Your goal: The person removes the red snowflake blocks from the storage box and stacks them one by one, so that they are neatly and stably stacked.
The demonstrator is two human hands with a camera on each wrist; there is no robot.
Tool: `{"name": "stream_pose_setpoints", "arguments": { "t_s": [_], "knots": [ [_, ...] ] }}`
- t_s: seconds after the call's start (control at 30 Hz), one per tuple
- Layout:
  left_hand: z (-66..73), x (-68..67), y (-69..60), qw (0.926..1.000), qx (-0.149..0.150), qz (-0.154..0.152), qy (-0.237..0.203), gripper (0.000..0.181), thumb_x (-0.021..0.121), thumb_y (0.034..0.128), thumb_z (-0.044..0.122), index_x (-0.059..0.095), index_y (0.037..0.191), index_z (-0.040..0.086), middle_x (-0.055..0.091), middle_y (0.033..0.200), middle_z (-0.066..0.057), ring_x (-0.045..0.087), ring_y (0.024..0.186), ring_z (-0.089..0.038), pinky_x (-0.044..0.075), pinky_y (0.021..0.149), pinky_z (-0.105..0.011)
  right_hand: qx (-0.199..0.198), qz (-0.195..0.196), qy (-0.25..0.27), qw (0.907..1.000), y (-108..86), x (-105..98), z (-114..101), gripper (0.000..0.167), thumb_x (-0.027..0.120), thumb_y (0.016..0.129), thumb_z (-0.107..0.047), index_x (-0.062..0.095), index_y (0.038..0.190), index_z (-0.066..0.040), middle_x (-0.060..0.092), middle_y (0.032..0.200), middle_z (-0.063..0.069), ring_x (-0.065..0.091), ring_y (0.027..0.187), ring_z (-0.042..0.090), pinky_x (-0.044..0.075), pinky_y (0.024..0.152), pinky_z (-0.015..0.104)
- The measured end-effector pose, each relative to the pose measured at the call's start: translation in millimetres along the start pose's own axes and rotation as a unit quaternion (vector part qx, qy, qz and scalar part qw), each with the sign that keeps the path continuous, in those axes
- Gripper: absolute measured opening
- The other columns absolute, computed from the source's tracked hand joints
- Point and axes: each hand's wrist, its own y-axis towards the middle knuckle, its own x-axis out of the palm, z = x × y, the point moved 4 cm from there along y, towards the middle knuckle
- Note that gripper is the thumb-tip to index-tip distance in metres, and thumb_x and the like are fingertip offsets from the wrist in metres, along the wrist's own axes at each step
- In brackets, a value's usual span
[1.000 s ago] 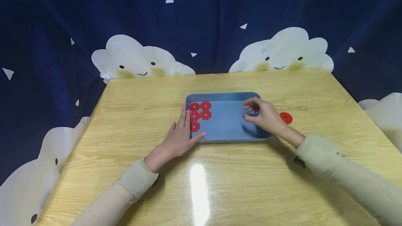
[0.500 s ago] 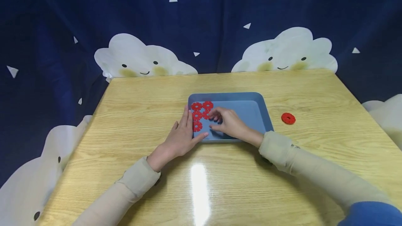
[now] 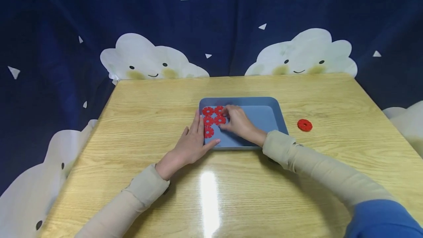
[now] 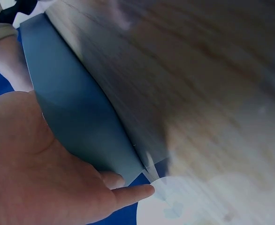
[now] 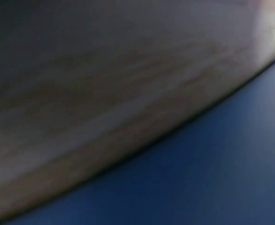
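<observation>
A shallow blue-grey tray (image 3: 264, 135) lies on the table with several red notched interlocking discs (image 3: 208, 121) flat at its left end. My left hand (image 3: 190, 144) rests along the tray's left wall, fingers extended and thumb over the front rim. In the left wrist view, its palm (image 4: 39, 159) lies beside the tray's wall (image 4: 76, 93). My right hand (image 3: 239, 122) reaches into the tray, its fingers and thumb curved apart around a red disc (image 3: 219, 120) in the right-hand column. Whether they touch that disc is unclear. The right wrist view shows no hand.
On the wooden table (image 3: 158, 102), to the right of the tray, lies another red disc (image 3: 304, 125), thicker in look, perhaps a stack. A dark blue curtain (image 3: 228, 21) with white clouds hangs behind the table.
My right hand has moved left from the tray's right end to the discs, then slightly farther back. My left hand stays at the tray's left side. The discs keep their places.
</observation>
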Motion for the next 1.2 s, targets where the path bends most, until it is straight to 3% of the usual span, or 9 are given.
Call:
{"name": "stream_pose_setpoints", "arguments": {
  "t_s": [0.23, 0.63, 0.97, 1.2],
  "knots": [
    [2.5, 0.6, 1.8, 1.0000, 0.005, 0.005, 0.000, 0.102, 0.047, 0.0942, 0.064, 0.002, 0.154, -0.006, -0.015, 0.162, -0.017, 0.010, 0.148, -0.030, 0.022, 0.112, -0.058, 0.005, 0.014, -0.013, 0.9998, -1.3, -1.8, 0.4, 0.042, 0.086, 0.072, -0.012, 0.064, 0.101, 0.007, 0.066, 0.091, 0.015, 0.059, 0.085, 0.026, 0.049, 0.079, 0.040],
    [1.7, 1.2, 1.1, 0.9999, -0.005, -0.004, 0.008, 0.103, 0.044, 0.0937, 0.067, 0.000, 0.154, -0.005, -0.020, 0.161, -0.014, 0.008, 0.149, -0.029, 0.021, 0.113, -0.056, -0.005, -0.005, -0.001, 1.0000, -2.3, -9.0, 3.5, 0.044, 0.084, 0.073, -0.013, 0.063, 0.107, 0.006, 0.065, 0.093, 0.013, 0.058, 0.085, 0.025, 0.049, 0.078, 0.038],
    [0.9, 1.0, 0.7, 0.9999, -0.007, -0.003, 0.011, 0.102, 0.045, 0.0937, 0.066, 0.002, 0.154, -0.005, -0.018, 0.161, -0.014, 0.008, 0.149, -0.028, 0.021, 0.114, -0.055, -0.018, 0.020, 0.031, 0.9992, -18.5, -51.7, 8.6, 0.042, 0.083, 0.074, -0.009, 0.064, 0.109, 0.007, 0.066, 0.095, 0.015, 0.062, 0.084, 0.026, 0.052, 0.074, 0.039],
    [-0.3, 1.7, 0.2, 0.9999, -0.007, -0.005, 0.012, 0.102, 0.044, 0.0942, 0.066, 0.001, 0.154, -0.004, -0.019, 0.161, -0.014, 0.004, 0.149, -0.027, 0.020, 0.114, -0.055, -0.001, 0.049, 0.016, 0.9987, -41.3, -88.6, 30.7, 0.038, 0.081, 0.074, -0.007, 0.065, 0.107, 0.003, 0.066, 0.092, 0.013, 0.060, 0.081, 0.025, 0.049, 0.072, 0.037]
  ]
}}
